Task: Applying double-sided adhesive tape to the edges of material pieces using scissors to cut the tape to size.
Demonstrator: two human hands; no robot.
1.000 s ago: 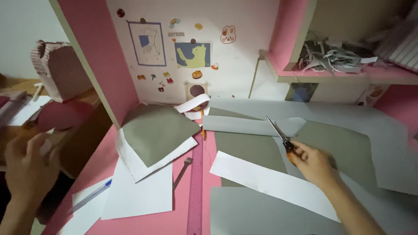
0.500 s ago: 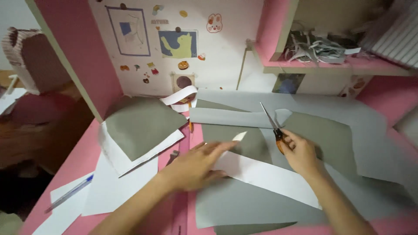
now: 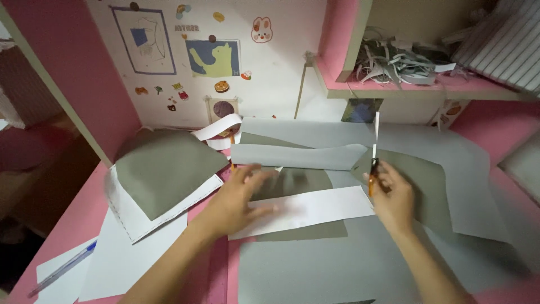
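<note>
White paper strip [image 3: 315,209] runs left-right at frame centre. Left hand [image 3: 239,200] lies flat, fingers spread, on its left end; right hand [image 3: 394,197] grips scissors [image 3: 374,151] at its right end, blades pointing up.

A home craft corner at a child's pink surface [image 3: 67,236], shown by the cartoon stickers and drawings [image 3: 214,58] on the wall, the pink shelf [image 3: 394,87] heaped with paper strips [image 3: 394,56], and cut sheets of grey paper [image 3: 315,270].
</note>
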